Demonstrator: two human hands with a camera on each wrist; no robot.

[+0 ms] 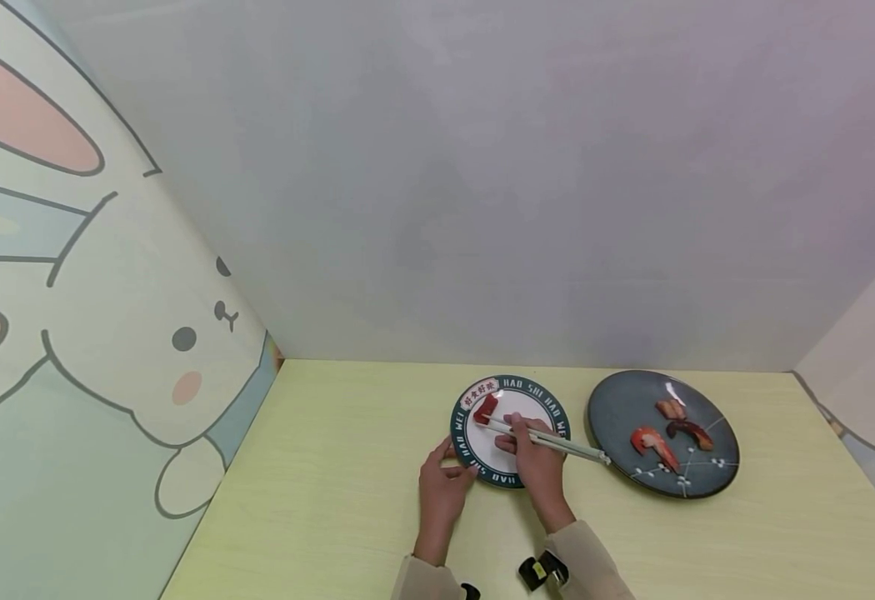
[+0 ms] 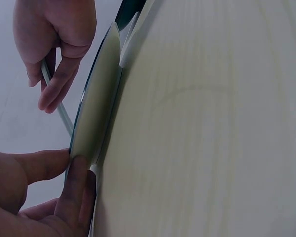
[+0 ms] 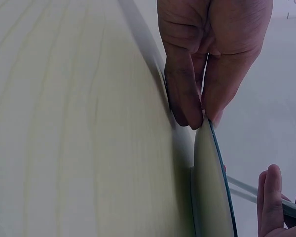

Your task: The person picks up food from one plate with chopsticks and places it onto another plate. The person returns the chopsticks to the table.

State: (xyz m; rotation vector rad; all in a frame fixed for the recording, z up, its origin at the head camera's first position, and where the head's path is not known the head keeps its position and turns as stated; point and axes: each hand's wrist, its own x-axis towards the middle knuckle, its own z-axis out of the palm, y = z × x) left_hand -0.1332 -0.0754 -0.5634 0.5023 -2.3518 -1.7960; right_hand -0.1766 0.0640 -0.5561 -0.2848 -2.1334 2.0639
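A round plate [image 1: 531, 406] with a white middle and a dark green lettered rim lies on the table. My left hand [image 1: 443, 492] pinches its near left rim, thumb on top and fingers underneath, as the left wrist view shows. Over the plate, my right hand [image 1: 538, 467] holds a pair of pale green chopsticks [image 1: 576, 450]. Their tips meet a dark red piece of food [image 1: 486, 408], like a slice of raw meat or fish, at the plate's upper left. In the left wrist view the chopsticks [image 2: 64, 118] slant down behind the plate's edge [image 2: 96, 108].
On the right stands a larger dark grey plate [image 1: 617, 408] with a shrimp [image 1: 657, 446], a dark-edged slice [image 1: 692, 433] and a pinkish striped piece [image 1: 671, 409]. A grey wall [image 1: 482, 208] rises behind the pale wooden table [image 1: 317, 483]; a rabbit-painted wall [image 1: 122, 333] is at left.
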